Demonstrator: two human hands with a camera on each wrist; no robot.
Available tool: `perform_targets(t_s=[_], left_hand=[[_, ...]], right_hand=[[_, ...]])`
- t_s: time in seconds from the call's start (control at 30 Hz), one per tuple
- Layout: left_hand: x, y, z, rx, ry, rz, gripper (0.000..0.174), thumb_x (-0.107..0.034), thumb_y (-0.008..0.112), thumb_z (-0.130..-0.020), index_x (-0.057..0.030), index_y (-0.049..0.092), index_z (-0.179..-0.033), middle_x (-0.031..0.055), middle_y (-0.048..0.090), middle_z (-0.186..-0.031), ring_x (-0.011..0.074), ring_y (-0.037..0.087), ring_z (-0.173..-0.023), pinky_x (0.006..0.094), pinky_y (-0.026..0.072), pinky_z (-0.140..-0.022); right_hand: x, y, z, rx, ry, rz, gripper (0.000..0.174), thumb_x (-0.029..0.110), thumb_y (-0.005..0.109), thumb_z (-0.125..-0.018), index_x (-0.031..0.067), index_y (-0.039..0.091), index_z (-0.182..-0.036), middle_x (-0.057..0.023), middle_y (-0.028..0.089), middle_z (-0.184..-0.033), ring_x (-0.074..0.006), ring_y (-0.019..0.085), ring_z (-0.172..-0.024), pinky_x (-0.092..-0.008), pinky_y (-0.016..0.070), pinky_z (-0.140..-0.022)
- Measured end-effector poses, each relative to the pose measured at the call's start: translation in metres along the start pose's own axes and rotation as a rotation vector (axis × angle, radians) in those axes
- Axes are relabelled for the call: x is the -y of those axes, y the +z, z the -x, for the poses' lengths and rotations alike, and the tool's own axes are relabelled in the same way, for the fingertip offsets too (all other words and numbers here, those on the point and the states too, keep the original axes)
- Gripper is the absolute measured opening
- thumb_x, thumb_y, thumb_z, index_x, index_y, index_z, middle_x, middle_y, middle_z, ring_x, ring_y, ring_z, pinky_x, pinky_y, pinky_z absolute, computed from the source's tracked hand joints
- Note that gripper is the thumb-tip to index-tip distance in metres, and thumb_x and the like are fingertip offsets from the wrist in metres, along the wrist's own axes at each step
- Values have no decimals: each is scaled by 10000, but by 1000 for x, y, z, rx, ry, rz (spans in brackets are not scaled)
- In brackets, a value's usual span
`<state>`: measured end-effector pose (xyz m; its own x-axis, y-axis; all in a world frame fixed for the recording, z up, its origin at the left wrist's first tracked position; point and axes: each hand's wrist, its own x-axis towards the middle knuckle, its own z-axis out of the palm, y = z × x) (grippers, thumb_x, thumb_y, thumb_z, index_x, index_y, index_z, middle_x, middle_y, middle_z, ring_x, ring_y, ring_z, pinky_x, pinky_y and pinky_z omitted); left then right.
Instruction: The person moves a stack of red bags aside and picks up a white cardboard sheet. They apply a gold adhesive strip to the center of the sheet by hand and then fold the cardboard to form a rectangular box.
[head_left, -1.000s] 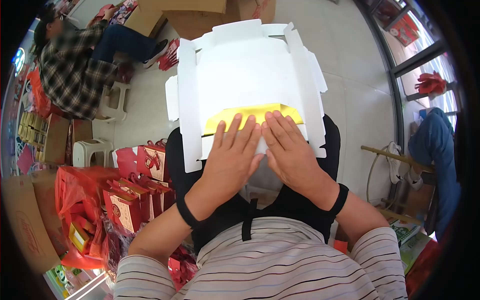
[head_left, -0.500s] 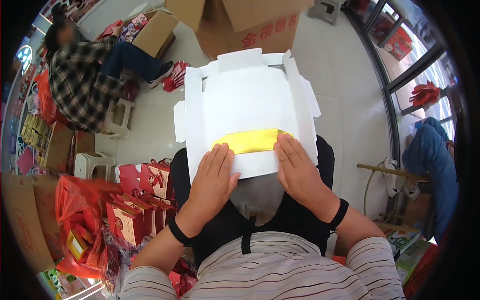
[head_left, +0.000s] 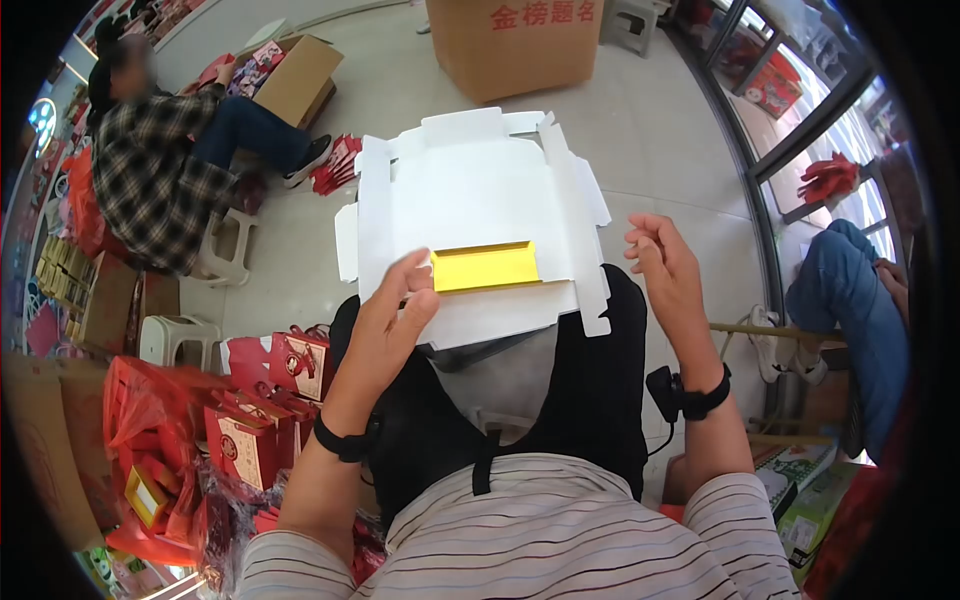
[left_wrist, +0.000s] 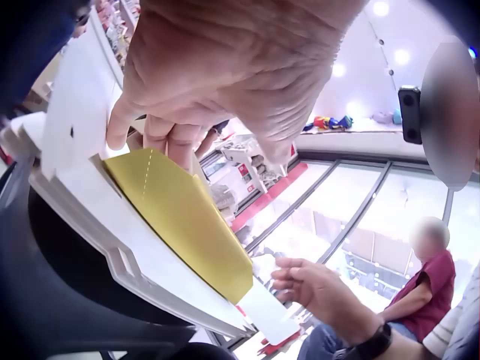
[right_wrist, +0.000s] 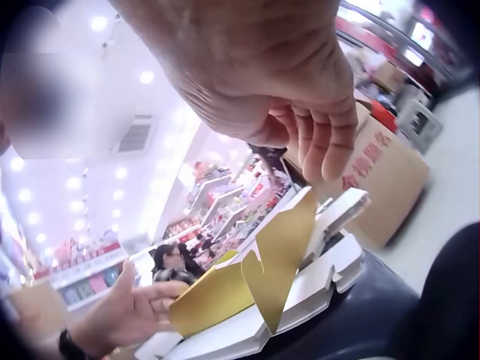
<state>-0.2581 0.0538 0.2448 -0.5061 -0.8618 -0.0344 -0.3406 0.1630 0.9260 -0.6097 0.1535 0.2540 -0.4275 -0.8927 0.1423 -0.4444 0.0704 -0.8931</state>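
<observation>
A flat white cardboard box blank [head_left: 465, 190] with raised side walls and notched tabs lies across the person's lap. Along its near edge stands a glossy yellow flap [head_left: 487, 268], folded up with bent ends. At the flap's left end is the left hand [head_left: 393, 310], fingers bent and touching it, thumb held apart. In the left wrist view those fingers [left_wrist: 176, 139] are partly hidden behind the yellow panel [left_wrist: 184, 225]. The right hand [head_left: 668, 270] is raised off to the right of the box, fingers loosely curled and holding nothing.
Red gift bags [head_left: 250, 430] and a red plastic bag [head_left: 150, 400] crowd the left. A large carton [head_left: 515, 50] stands ahead on the floor. A seated person [head_left: 150, 170] is beside white stools [head_left: 180, 338]; another person's legs [head_left: 850, 310] are at right.
Both hands pressed the yellow flap flat, then slid apart to its ends. Now the flap stands more upright, the right hand has lifted away rightward, and the left remains at the left end.
</observation>
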Motion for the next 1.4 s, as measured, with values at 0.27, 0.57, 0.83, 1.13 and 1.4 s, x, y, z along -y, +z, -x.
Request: perform_targets(t_s=[0.27,0.57,0.83,1.13,1.4], left_hand=[[10,25,21,83,200,-257,407,-182,779,-989,-86,689,-1375,109,717,-1080,342,563,-1449,514,342,-1239],[-13,29,49,293,321,-549,415,-285,910,-856,-163,785,-1232,95,613,-1472,416,417,-1554,655,251,-1278],[21,-34,56,-361,-27,-351,446,-332,667,-1092,-36,675,-1426,160,639,-1359,288,611,-1259,427,497,-1068],[11,1,40,-65,151,-195,357,-167,582,-1117,-61,667,-1447,137,580,-1373,254,607,-1223,349,478,-1070],[-8,4,53,-17,15,-560,402,-99,638,-1026,-109,691,-1424,164,560,-1274,315,661,-1034,403,564,-938]], right_hand=[[-14,15,-20,417,432,-264,316,267,609,-1089,4,687,-1246,-31,715,-941,-68,670,-754,-223,537,-616],[-10,60,-20,405,151,165,403,308,743,-995,-41,625,-1160,-149,700,-925,-248,701,-831,-385,555,-749],[1,71,-5,295,137,137,488,216,639,-1006,-20,559,-1426,-281,743,-1126,-396,742,-1032,-444,561,-947],[22,67,11,253,36,167,502,150,560,-1001,38,530,-1489,-273,713,-1000,-386,714,-891,-435,553,-861],[15,40,10,643,198,35,525,92,525,-955,89,527,-1480,-124,669,-1011,-210,641,-808,-368,537,-739]])
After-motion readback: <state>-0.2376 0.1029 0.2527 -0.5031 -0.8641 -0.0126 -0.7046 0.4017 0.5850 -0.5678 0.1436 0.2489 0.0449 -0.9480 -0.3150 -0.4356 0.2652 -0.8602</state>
